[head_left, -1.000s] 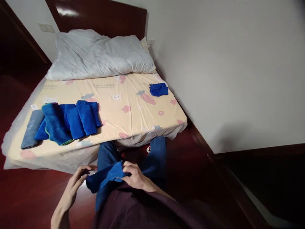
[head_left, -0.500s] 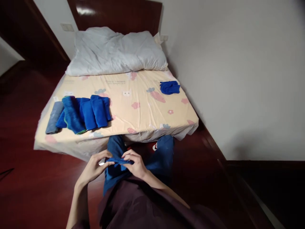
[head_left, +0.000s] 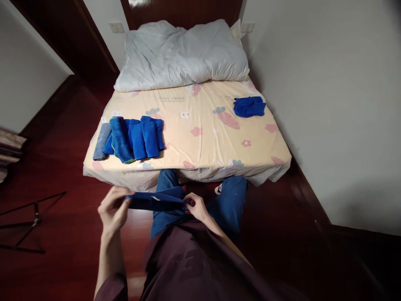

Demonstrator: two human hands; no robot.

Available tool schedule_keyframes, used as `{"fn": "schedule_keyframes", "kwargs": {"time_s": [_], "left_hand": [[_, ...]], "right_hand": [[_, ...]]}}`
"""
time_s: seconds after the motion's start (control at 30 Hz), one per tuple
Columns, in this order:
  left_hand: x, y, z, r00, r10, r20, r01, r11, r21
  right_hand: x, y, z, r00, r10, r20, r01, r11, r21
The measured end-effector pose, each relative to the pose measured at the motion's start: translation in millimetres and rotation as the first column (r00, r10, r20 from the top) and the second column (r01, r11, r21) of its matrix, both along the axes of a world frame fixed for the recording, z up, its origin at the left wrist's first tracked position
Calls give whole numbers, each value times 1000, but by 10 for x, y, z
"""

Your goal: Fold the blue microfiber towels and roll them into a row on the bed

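Beside the bed (head_left: pixel 200 138), both hands pinched a blue cloth (head_left: pixel 156 201) taut: left hand (head_left: pixel 113 209), right hand (head_left: pixel 196 207); a weak pinch could have dropped it to the floor (head_left: pixel 62 234).

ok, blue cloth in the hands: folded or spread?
Folded: the blue cloth shows as a narrow flat band pulled taut between the left hand and right hand.

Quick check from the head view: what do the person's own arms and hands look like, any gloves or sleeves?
Both hands are bare: left hand, right hand, no gloves or rings visible. The forearms are uncovered; a dark maroon sleeve starts near the left elbow, matching the maroon top.
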State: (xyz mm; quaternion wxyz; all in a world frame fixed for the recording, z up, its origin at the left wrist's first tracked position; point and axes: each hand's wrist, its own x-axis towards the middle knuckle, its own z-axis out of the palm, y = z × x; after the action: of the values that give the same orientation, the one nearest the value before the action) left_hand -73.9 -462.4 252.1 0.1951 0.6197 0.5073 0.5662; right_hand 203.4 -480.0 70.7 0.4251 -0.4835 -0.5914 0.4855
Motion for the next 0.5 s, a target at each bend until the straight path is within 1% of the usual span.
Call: {"fn": "schedule_keyframes", "kwargs": {"time_s": [0.07,0.13,0.2,0.27,0.33,0.4,0.5], "left_hand": [[-82,8,35,988,138,71,-144,987,75],[-169,18,78,969,199,149,-219,967,129],[-281,23,131,951,234,202,-271,945,181],[-429,16,186,929,297,222,-343,915,214],[-596,-9,234,897,384,221,-430,874,228],[-746,-53,266,861,460,218,-502,837,217],[-884,-141,277,808,551,208,-585,792,176]], "right_hand": [[74,12,-209,996,6,85,-7,1000,3],[110,19,-423,983,53,174,-55,998,8],[102,13,-619,953,146,265,-149,989,-8],[65,-8,-779,890,276,364,-268,961,-72],[28,-32,-891,796,392,462,-353,920,-173],[3,-42,-956,711,460,532,-380,888,-260],[-31,-21,-985,646,497,579,-398,867,-301]]}}
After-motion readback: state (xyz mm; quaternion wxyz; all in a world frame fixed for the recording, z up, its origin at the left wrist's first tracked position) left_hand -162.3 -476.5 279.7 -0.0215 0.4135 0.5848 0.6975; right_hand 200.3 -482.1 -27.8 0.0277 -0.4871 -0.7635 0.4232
